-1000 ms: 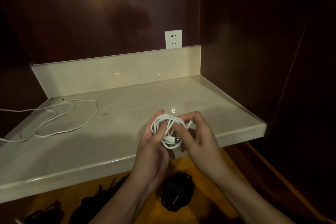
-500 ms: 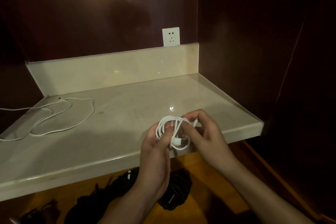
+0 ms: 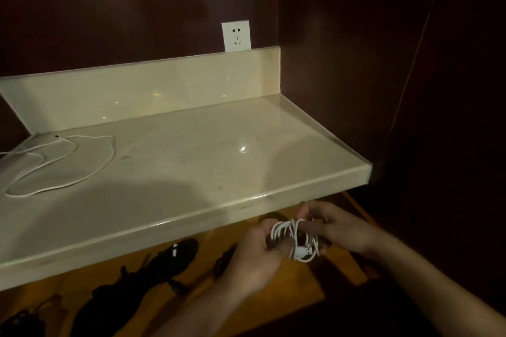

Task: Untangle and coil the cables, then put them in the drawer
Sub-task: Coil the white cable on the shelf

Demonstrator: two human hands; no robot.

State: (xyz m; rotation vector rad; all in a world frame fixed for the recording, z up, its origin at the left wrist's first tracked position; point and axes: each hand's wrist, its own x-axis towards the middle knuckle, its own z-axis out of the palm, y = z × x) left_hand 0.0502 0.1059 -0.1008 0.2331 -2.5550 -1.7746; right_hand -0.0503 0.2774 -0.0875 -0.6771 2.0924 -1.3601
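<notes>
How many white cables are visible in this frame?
2. A coiled white cable is held in both hands below the counter's front edge; a loose white cable lies on the counter at left, running out of frame.

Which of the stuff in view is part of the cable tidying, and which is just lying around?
Part of the job:
coiled white cable, held by left hand and right hand
loose white cable on the counter
drawer with black cables

Just there:
wall socket

We see bare table (image 3: 191, 172) mid and right, loose white cable (image 3: 65, 169) crowding its left, black cable bundles (image 3: 153, 276) filling the drawer (image 3: 298, 287) left, right side open
</notes>
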